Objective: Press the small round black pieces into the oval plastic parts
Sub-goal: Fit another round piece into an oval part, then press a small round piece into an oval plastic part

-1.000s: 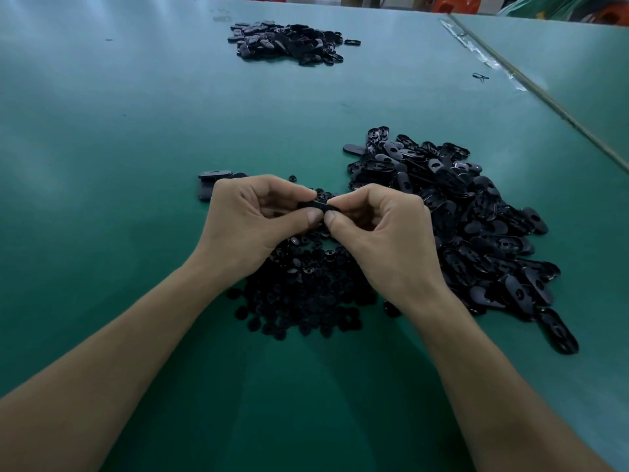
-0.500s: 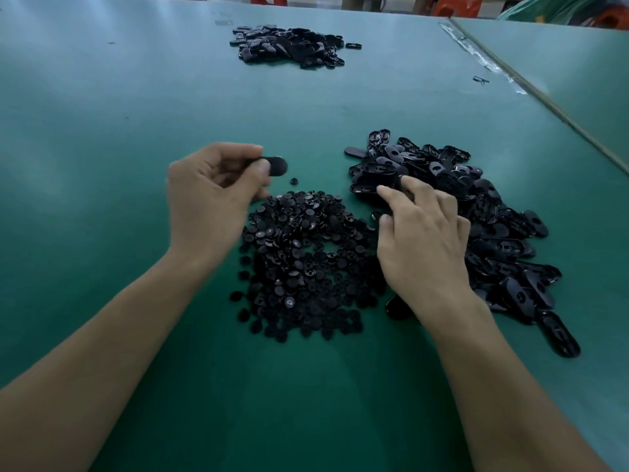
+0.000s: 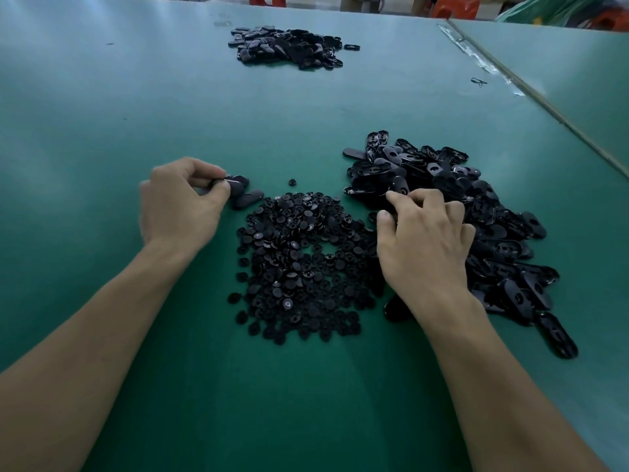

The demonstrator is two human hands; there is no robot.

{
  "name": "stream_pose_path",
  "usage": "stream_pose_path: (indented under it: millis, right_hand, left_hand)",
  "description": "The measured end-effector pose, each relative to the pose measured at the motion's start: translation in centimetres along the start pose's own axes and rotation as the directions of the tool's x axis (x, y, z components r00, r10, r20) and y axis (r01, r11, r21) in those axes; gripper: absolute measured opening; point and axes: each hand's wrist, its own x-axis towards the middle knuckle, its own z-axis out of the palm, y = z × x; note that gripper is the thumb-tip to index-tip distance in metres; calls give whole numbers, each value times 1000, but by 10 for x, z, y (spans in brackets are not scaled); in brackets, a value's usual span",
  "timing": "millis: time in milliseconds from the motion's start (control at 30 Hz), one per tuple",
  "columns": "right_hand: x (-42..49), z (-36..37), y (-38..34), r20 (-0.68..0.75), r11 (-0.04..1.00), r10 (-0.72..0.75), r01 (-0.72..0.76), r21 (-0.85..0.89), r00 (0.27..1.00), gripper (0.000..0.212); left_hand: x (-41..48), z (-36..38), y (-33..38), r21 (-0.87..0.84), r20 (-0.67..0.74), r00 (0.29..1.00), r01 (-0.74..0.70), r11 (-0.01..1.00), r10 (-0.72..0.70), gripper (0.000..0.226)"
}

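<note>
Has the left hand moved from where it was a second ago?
Yes. The left hand, gripping an oval part, has swung left, off the pile of round pieces.

Bare forearms lead to a bare left grip and right grip.

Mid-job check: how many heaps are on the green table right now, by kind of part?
Heap of small round pieces: 1
Heaps of oval parts: 2, the near right heap and the far heap
Total: 3 heaps
</note>
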Motion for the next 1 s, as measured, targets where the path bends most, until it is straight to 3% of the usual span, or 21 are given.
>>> stream_pose_path:
  millis: [67, 233, 467, 700, 900, 1000]
  right_hand:
    - [0, 0, 0, -15, 1000, -11, 11, -2, 1000, 38]
    - [2, 1, 0, -52, 1000, -7, 6, -23, 999, 27]
    - [3, -1, -3, -113, 1000, -3, 6, 26, 994, 18]
    - [5, -1, -4, -193, 991, -47, 69, 112, 980, 24]
    - [2, 0, -8, -355, 873, -146, 289, 392, 923, 17]
    - [-1, 0, -12, -398, 807, -219, 394, 439, 891, 18]
  left_hand:
    - [-1, 0, 1, 54, 12, 1000, -11, 998, 11, 13]
    - [-1, 1, 0, 123, -21, 998, -56, 991, 59, 34]
    - [-11, 5, 10, 64, -34, 971, -236, 970, 238, 6]
    - [-32, 13, 28, -69, 10, 912, -408, 910, 410, 8]
    - [-48, 15, 43, -300, 99, 896, -387, 872, 432, 3]
    - [-56, 16, 51, -414, 175, 880, -342, 844, 442, 6]
